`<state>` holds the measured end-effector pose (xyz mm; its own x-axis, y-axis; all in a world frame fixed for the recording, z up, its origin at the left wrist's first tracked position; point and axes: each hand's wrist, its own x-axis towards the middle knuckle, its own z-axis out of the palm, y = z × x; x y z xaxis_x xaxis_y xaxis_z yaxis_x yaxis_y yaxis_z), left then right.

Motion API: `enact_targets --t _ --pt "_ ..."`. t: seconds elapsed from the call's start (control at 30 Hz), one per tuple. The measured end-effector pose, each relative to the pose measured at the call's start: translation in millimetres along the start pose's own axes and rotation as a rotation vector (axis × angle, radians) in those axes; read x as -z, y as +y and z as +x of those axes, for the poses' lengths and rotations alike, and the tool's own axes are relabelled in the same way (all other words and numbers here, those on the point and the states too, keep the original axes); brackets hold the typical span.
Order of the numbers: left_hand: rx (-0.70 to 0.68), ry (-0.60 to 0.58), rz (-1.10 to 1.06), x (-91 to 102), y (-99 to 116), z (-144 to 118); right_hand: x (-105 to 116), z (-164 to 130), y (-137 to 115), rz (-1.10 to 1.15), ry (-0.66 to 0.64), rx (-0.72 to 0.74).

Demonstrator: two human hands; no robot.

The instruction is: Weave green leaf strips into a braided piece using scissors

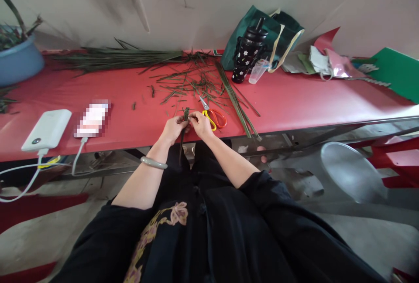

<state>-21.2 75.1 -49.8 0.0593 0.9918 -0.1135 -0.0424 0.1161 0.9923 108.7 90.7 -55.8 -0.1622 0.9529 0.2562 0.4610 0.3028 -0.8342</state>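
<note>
Both hands are pinching the same small green leaf piece (186, 114) right at the near edge of the red table (294, 100): left hand (174, 127) and right hand (200, 124) closed on it. It looks knotted or woven on top, from what I can see, with dark strips dangling below the edge. Scissors (213, 116) lie just beside my right hand.

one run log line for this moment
left hand: pinching leaf strip | right hand: pinching same strip | scissors: on red table
</note>
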Motion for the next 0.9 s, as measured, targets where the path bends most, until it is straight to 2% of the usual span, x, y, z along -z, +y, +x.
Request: enact_targets --t 0.37,0.67,0.9 --pt "0.03 0.076 -0.12 -2.3 4.7 -0.8 -2.3 -3.9 1.7 -0.156 -0.016 0.152" --pt "0.059 0.12 -0.22 -1.2 6.6 0.1 0.2 -9.9 -2.2 -0.159 -0.036 0.211" --pt "-0.017 0.102 -0.145 -1.9 -2.6 2.9 0.5 -6.0 -10.3 -0.204 -0.033 0.009"
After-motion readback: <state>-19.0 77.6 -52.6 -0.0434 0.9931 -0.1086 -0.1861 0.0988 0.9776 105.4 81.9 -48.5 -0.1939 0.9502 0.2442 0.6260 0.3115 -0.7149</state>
